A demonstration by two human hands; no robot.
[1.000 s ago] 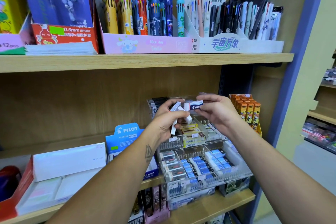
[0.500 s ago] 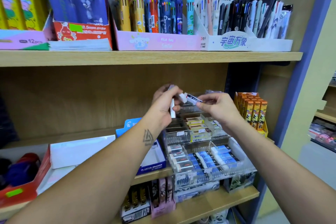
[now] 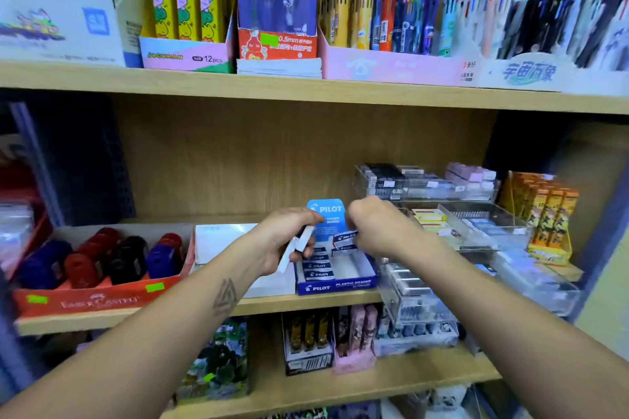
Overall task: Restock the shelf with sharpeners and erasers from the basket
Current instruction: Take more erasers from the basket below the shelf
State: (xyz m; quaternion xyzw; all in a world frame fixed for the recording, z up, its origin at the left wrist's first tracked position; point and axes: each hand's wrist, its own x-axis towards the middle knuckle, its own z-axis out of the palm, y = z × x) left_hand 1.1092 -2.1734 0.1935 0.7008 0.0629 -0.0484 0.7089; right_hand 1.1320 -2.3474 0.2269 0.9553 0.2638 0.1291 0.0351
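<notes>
Both hands have dropped down-left from over the clear bins to the blue Pilot box [image 3: 335, 284], and the view has swung left with them.

Left hand [image 3: 284, 241] is curled round a few white erasers [image 3: 295, 247], held just left of the box. Right hand [image 3: 377, 230] hangs over the far end of the box with its fingers curled down onto a sleeved eraser [image 3: 344, 237]; it looks pinched, but the fingertips are hidden. That eraser sits at or just above the stock in the box; can't tell if it's seated yet.

Progress, as a judgement:
- Box is part-filled: a column of sleeved erasers down the left side, white gap on the right.
- Clear bins [image 3: 476, 224] to the right hold erasers in several compartments; some look sparse.
- Sharpeners [image 3: 102, 258] fill a red tray [image 3: 98, 299] at left; no sign it needs work right now.
- Left to do: seat this eraser, place the ones in the left hand, then the rest from the basket. Basket isn't in view, so the remaining count is unknown.

Readable text:
- "PILOT" on the box header card, sleeves and front lip, plus "PLASTIC ERASER" on the lip.
- "FABER-CASTELL" on the red tray front, blurred.
- Top shelf [image 3: 306, 88]: "12pcs" on a pink box, "0.5mm" on a red one. Chinese lettering on the white pen box, too blurred to read properly.
</notes>
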